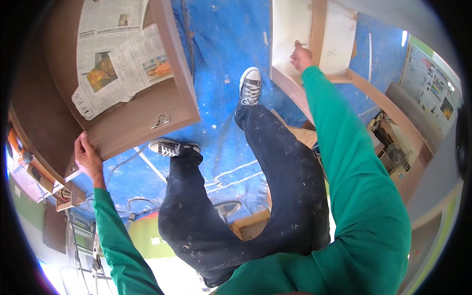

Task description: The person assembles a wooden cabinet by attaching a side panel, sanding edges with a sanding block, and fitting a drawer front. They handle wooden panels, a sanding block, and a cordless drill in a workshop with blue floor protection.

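At the left stands a brown wooden cabinet carcass [142, 115], open toward me, with newspaper sheets [113, 64] lying inside. My left hand [87, 156] grips the near edge of its panel, thumb on the inner face and the other fingers partly hidden. A small metal hinge [161, 120] lies on or is fixed to the same panel. My right hand [301, 56] reaches out over a white-faced wooden frame [290, 27] at the far right. Its fingers are pinched together around a small, thin, dark piece too small to name.
A blue sheet [216, 49] covers the floor, with cables on it at the left. Curved wooden framing [388, 105] and a small fan [396, 155] stand at the right. An orange tool [19, 147] lies at the far left. My feet are between the cabinet and the frame.
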The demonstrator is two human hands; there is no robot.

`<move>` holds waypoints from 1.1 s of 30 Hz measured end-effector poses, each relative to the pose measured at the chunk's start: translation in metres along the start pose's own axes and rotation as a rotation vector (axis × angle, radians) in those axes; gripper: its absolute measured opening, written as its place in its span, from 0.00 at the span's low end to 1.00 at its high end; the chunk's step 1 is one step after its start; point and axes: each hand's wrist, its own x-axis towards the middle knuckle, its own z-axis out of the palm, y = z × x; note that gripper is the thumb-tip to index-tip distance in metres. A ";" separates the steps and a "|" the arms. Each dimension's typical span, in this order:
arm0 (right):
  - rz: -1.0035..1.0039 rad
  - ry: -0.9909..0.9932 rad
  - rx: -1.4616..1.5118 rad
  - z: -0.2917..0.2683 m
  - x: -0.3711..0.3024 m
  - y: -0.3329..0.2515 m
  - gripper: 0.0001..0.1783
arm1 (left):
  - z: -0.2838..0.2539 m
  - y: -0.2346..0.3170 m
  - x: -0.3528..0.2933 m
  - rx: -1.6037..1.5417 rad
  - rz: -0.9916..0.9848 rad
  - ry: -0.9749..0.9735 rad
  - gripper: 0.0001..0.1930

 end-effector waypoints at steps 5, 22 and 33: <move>-0.023 0.047 -0.027 -0.004 0.076 0.033 0.33 | -0.002 0.005 0.000 -0.190 -0.120 0.004 0.17; -0.667 0.250 -1.172 -0.113 0.141 -0.004 0.28 | -0.003 -0.003 -0.001 -0.096 -0.053 -0.060 0.18; -0.679 -0.238 -1.083 -0.087 0.180 0.020 0.38 | -0.018 -0.006 -0.020 -0.130 -0.158 -0.049 0.16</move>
